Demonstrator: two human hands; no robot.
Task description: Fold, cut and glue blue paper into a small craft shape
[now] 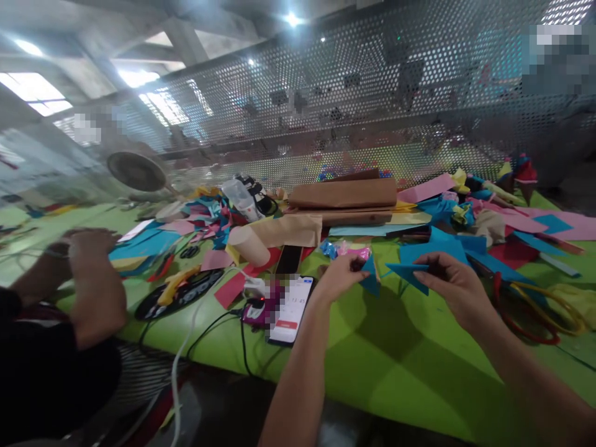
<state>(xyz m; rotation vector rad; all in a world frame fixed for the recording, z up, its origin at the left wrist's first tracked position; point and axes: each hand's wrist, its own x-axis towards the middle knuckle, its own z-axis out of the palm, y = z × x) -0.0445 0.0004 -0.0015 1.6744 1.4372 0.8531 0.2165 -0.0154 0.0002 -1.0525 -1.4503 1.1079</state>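
My left hand (pixel 339 276) pinches a small folded piece of blue paper (pixel 371 278) between thumb and fingers. Just to its right, my right hand (pixel 449 284) grips a folded blue paper triangle (pixel 406 273), its narrow point turned toward the left hand. The two blue pieces are held above the green table with a small gap between them. Behind my right hand lie more blue paper sheets (pixel 440 243). Red and yellow loop handles (pixel 497 304), like those of scissors, rest beside my right wrist.
A lit phone (pixel 291 313) and a purple power strip (pixel 261 313) with cables lie left of my left forearm. A yellow glue gun (pixel 173 288), a brown paper roll (pixel 342 194) and coloured scraps cover the green table (pixel 367 379). Another person's forearms (pixel 95 279) rest at left.
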